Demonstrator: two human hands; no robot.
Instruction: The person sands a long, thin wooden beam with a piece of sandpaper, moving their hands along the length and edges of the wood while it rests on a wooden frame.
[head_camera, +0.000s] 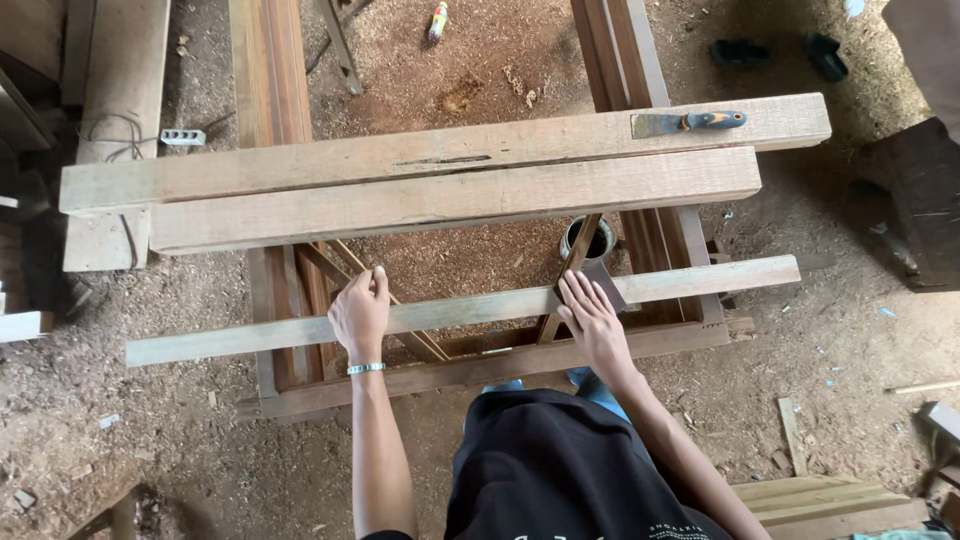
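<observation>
The person wears a black top (550, 470), blue trousers (600, 385), and a silver bracelet (366, 368) on the left wrist.

My right hand (592, 322) hides part of the metal square (590, 272), and I can't make out the tin (588, 240) behind the beam (455, 200).

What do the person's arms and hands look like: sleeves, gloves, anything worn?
Both arms are bare down to the hands; no sleeves show and no gloves. The left hand has a thin silver-coloured metal bracelet at the wrist. The right hand and its wrist carry nothing visible.
</observation>
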